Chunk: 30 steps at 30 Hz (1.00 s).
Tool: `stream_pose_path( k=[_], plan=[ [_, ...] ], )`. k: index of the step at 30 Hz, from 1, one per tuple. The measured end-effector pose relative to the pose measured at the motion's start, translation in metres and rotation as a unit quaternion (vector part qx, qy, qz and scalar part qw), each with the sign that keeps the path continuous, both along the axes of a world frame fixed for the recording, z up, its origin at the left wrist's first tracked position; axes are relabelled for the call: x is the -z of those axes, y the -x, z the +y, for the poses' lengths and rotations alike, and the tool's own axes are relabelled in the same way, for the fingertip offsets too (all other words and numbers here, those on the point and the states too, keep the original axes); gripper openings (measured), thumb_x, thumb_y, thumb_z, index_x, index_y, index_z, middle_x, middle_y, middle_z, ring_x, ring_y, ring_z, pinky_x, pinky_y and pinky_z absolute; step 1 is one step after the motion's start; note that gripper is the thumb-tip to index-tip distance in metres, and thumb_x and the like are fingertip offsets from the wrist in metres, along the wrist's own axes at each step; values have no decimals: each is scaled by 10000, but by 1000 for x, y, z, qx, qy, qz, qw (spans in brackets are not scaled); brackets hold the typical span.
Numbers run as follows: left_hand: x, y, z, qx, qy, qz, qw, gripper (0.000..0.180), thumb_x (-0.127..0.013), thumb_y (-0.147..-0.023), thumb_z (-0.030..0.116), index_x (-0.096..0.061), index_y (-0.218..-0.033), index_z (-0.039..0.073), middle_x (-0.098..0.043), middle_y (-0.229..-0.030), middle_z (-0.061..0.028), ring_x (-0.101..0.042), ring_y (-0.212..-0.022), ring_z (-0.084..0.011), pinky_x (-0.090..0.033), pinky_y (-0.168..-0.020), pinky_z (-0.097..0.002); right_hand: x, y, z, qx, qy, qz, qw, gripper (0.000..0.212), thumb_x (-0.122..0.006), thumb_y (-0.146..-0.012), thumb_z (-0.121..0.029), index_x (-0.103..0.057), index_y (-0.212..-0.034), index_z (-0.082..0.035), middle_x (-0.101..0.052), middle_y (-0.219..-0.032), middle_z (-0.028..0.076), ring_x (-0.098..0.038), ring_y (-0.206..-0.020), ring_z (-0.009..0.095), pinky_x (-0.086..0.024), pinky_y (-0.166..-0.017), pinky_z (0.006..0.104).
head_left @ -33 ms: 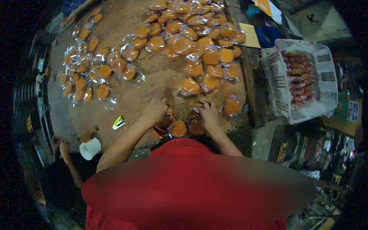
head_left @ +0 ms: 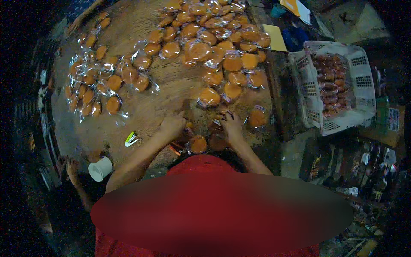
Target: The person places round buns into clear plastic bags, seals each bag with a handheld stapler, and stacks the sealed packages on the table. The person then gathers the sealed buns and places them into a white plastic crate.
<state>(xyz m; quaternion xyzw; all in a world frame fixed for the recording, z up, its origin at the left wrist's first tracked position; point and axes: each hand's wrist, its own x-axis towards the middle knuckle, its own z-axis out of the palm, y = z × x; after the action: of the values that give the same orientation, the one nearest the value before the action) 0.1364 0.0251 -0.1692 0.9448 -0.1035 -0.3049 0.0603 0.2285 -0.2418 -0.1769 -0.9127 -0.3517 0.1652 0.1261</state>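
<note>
My left hand is low over the near part of the wooden table, its fingers bent together beside a small orange piece. My right hand is opposite it with curled fingers, close to a small pale-and-dark bit. What either hand pinches is too small and dim to make out. Nearest me, between my forearms, lies a round orange-brown cake. A darker round shape sits beside it, partly in shadow. To the right of my right hand is a wrapped round cake.
Clear-wrapped cakes form a large pile at the far right of the table and a smaller one at left. A yellow-green clip-like item and white cup are near left. The white crate holds packs. Other people's hands show at left.
The view has shifted slightly, so the table's things sit a little further left. Both my hands keep nearly the same pose.
</note>
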Motion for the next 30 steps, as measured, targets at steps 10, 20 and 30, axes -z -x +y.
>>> stream_pose_path(
  k=[10,20,30],
  plan=[
    [-57,15,-20,-340,219,-130,905,622,-854,-722,446,-713,-1174,43,-750,-1065,-145,-717,-942,-294,-540,-921,-410,-46,-181,-89,-149,151,462,861,736,-860,-733,-508,-664,-1274,-49,-688,-1207,121,-652,-1103,266,-495,-981,353],
    [51,-63,-98,-649,710,-2,273,593,-833,-848,287,-583,-1304,2,-678,-1213,-116,-680,-1053,-226,-548,-940,-376,-34,-149,-122,-89,75,388,915,817,-916,-691,-454,-616,-1312,-16,-580,-1398,114,-600,-1193,231,-466,-1026,354],
    [0,-75,-38,-624,544,-60,558,459,-863,-800,290,-711,-1106,-16,-740,-1010,-81,-711,-927,-216,-564,-828,-374,11,-202,-110,-74,153,498,850,697,-854,-691,-587,-729,-1173,-98,-738,-1076,56,-681,-977,194,-531,-889,327]
  ],
)
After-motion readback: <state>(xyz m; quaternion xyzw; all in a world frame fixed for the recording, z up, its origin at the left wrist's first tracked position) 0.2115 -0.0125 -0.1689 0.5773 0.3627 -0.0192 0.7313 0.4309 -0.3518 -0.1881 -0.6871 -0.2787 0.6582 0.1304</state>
